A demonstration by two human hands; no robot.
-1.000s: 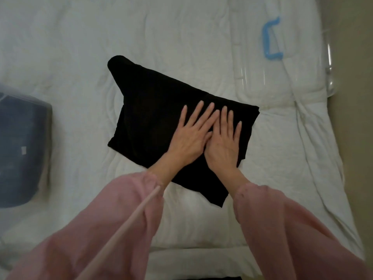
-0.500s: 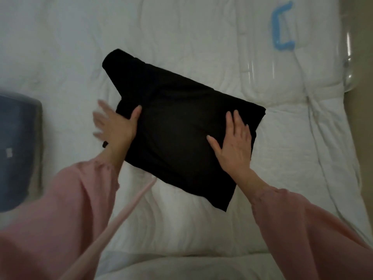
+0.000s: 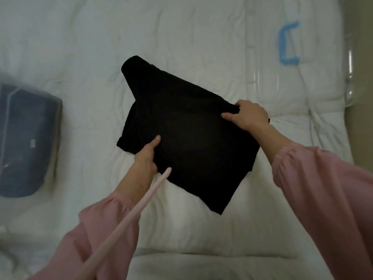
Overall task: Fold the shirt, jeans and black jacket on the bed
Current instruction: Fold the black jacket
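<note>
Folded black jacket [image 3: 187,128] on a white bed [image 3: 181,37]; left hand [image 3: 145,156] pinches its near edge; right hand [image 3: 249,115] grips its right corner.

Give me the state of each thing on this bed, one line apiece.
Black fabric garment: folded, held at two edges.
Left hand grip: pinches the garment's left edge, thumb on top.
Right hand grip: clutches the garment's far right corner.
Dark blue bundle in clear plastic: lying apart, untouched.
White quilted bedcover: spread, wrinkled.
</note>
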